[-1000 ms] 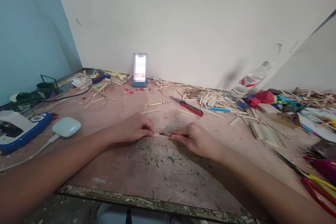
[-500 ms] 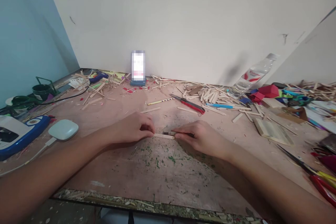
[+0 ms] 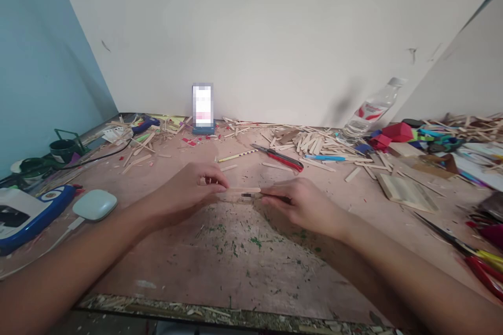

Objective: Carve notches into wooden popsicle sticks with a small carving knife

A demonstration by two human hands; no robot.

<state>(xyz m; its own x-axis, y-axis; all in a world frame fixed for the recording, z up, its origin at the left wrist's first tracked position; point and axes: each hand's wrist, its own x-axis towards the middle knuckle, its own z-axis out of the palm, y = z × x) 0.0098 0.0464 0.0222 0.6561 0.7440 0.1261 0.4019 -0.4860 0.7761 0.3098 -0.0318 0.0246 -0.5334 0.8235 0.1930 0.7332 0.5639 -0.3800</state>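
Observation:
My left hand (image 3: 195,188) pinches one end of a thin wooden craft stick (image 3: 240,192) that lies across the middle of the plywood table (image 3: 236,261). My right hand (image 3: 301,202) grips a small dark-tipped tool, probably a craft knife (image 3: 262,196), with its tip on the stick. Both hands rest low on the table, a stick's length apart. Green flecks dot the wood just in front of them.
Behind my hands lie red-handled pliers (image 3: 281,157), a blue pen (image 3: 324,157) and a heap of sticks (image 3: 314,142). A phone on a stand (image 3: 203,108) leans at the wall. A white pad (image 3: 95,204) and a blue device (image 3: 27,212) sit left; bottle (image 3: 369,113), coloured scraps and scissors (image 3: 477,261) right.
The stick has shifted a little away from me and my left fingers have lifted slightly over its end. The knife tip has slid leftward along the stick. The camera has tilted slightly.

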